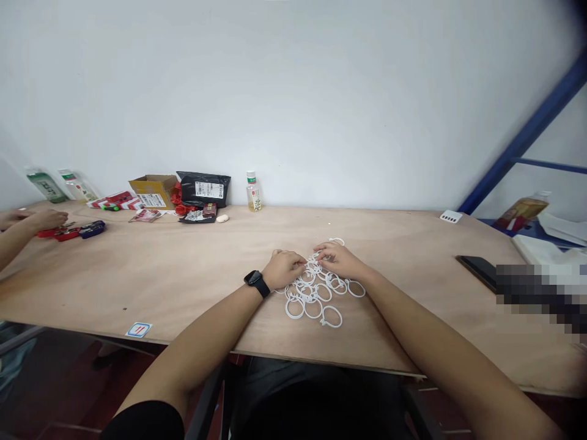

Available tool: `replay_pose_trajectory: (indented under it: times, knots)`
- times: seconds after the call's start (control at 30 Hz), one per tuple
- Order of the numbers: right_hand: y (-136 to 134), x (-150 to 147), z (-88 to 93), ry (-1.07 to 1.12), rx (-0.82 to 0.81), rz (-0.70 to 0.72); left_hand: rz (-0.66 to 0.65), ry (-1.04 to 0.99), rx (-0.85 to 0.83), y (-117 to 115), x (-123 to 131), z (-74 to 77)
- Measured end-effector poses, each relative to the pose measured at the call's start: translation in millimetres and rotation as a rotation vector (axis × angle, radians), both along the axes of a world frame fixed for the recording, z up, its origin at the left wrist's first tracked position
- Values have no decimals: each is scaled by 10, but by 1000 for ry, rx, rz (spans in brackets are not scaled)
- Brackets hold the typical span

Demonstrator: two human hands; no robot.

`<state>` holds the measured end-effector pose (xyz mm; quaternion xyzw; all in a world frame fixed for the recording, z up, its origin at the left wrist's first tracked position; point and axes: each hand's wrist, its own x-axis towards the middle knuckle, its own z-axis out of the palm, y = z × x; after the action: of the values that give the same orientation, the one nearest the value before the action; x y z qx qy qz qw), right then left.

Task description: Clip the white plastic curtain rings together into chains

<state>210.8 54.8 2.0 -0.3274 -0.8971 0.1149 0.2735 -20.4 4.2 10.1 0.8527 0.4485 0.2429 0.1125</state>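
A loose pile of white plastic rings, curtain rings by their look with small eyelets on them, lies on the wooden table in front of me. At the pile's far left side, my left hand, with a black watch on the wrist, has its fingers bent and pinched on a ring. My right hand reaches in from the other side, fingertips closed on a ring close to the left fingertips. Exactly which rings they grip is partly hidden by the fingers. One ring shows just beyond my right hand; another lies nearest me.
Along the wall stand a drink bottle, a black parcel bag and an open cardboard box. Another person's hand works over red and blue items at far left. A dark phone and a white power strip lie right.
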Motion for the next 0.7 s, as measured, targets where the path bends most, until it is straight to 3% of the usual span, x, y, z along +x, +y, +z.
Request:
replay_pose_trajectory:
  times: [0.33,0.5,0.7]
  knots:
    - [-292,-304,97,289,-32,-35,-2,-195,173,34,-22,-5]
    - [-404,-376,112,337,-64,-84,78,-261,199,-16,0,30]
    - [-405,-379,71,466,-51,-160,21,-274,232,-23,-5,41]
